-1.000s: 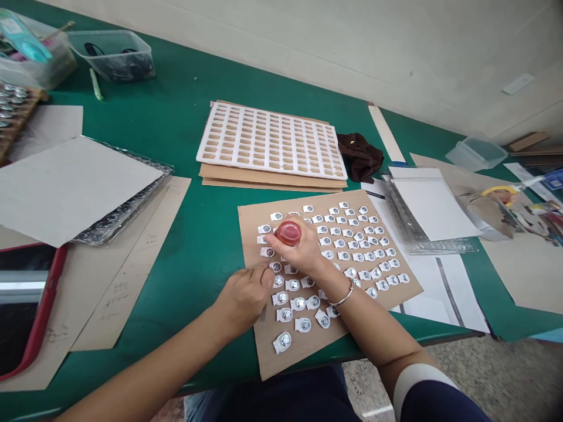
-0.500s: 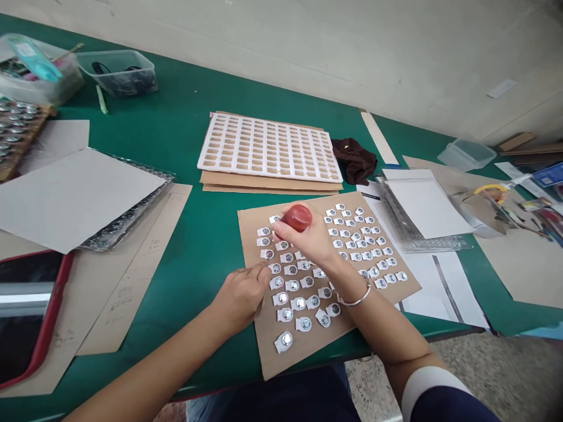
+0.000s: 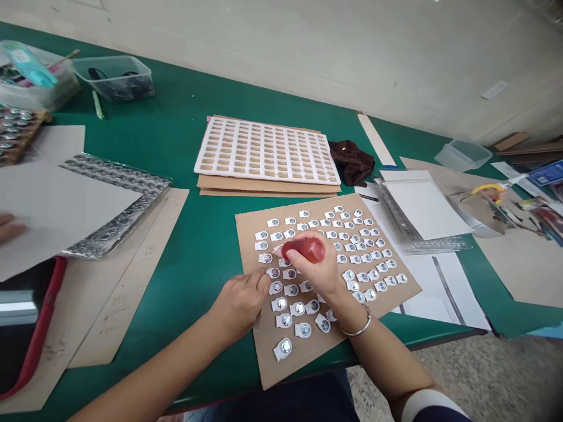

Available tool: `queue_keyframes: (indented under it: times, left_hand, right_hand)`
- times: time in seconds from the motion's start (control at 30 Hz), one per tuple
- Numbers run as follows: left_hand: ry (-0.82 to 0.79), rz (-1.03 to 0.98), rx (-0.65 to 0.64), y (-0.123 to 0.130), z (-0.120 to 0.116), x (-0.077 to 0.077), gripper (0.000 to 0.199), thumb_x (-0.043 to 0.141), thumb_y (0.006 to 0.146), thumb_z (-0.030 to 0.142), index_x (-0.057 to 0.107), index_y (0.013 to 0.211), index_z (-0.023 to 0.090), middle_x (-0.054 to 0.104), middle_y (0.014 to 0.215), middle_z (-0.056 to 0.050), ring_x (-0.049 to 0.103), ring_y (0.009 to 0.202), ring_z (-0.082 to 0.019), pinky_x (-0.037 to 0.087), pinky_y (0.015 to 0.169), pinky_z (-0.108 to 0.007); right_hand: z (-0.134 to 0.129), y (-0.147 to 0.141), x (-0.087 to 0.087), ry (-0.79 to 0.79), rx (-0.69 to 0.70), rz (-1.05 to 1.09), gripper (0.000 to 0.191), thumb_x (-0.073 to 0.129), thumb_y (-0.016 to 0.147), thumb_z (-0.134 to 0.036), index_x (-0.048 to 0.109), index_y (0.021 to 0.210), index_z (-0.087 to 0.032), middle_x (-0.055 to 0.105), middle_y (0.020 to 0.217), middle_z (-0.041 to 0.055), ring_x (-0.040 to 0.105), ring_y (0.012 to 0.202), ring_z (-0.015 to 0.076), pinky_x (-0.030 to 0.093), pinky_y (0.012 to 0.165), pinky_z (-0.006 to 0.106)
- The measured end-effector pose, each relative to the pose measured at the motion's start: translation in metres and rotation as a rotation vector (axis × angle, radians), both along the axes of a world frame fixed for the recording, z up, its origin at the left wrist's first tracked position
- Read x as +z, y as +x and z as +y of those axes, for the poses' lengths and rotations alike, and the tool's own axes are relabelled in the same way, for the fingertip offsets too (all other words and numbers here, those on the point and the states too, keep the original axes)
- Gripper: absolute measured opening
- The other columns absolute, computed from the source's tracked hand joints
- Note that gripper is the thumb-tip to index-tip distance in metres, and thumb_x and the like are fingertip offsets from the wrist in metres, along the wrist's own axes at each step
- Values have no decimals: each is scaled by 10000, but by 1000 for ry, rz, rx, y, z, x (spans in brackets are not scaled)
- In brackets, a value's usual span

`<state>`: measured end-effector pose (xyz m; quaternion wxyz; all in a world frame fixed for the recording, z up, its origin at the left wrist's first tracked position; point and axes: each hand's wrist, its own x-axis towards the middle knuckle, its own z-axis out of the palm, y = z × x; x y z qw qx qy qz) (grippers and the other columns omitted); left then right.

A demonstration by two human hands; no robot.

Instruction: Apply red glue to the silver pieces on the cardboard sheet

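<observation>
My right hand (image 3: 320, 268) is wrapped round a red squeeze bottle (image 3: 308, 250), tilted with its pale nozzle (image 3: 278, 251) pointing left and low over the small pieces. Below it lies a brown cardboard sheet (image 3: 272, 375), bearing rows of small white tabs with round silvery studs (image 3: 285, 346). Several studs near the nozzle look reddish inside. My left hand (image 3: 241, 299) rests at the sheet's left edge, its fingers pinched round a thin, partly clear stick whose tip reaches toward a tab (image 3: 265, 258). The fingers hide most of the stick.
A white gridded tray (image 3: 268, 149) lies on cardboard behind, beside a dark brown cloth (image 3: 352, 161). To the left are another person's hand (image 3: 11, 228), a pale sheet (image 3: 74, 205), clear-packed studs (image 3: 118, 217) and a red-edged phone (image 3: 44, 328). Packed sheets (image 3: 428, 205) lie right.
My right hand has moved right and toward me with the bottle, while my left hand stays nearly in place. Another person's hand has appeared at the left, and the pale sheet has shifted left.
</observation>
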<state>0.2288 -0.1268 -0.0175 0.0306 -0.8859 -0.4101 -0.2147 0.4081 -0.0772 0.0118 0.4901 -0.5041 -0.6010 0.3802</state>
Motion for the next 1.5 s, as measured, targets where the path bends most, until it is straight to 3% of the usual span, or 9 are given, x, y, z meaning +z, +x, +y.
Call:
queue_keyframes:
  times: [0.1, 0.4, 1.5]
  left_hand:
    - [23, 7, 8, 2, 0, 1, 133, 438, 768, 56, 530, 815, 139, 674, 876, -121, 650, 633, -199, 524, 532, -312]
    - [13, -34, -4, 2, -1, 3, 161, 411, 743, 23, 525, 801, 122, 655, 802, -125, 647, 638, -205, 535, 537, -313]
    - [-47, 16, 27, 2, -2, 2, 159, 427, 716, 18, 511, 767, 143, 645, 733, -101, 615, 561, -219, 524, 490, -347]
  right_hand:
    - [1, -4, -6, 94, -1, -82, 261, 735, 668, -324, 599, 865, -220, 635, 849, 33, 623, 773, 189, 537, 681, 354]
    - [4, -9, -12, 177, 65, -166, 237, 728, 692, -312, 591, 855, -208, 621, 809, 19, 600, 730, 161, 505, 657, 312]
    - [2, -18, -12, 215, 93, -217, 160, 694, 741, -294, 588, 825, -208, 613, 773, 11, 592, 702, 153, 497, 656, 312]
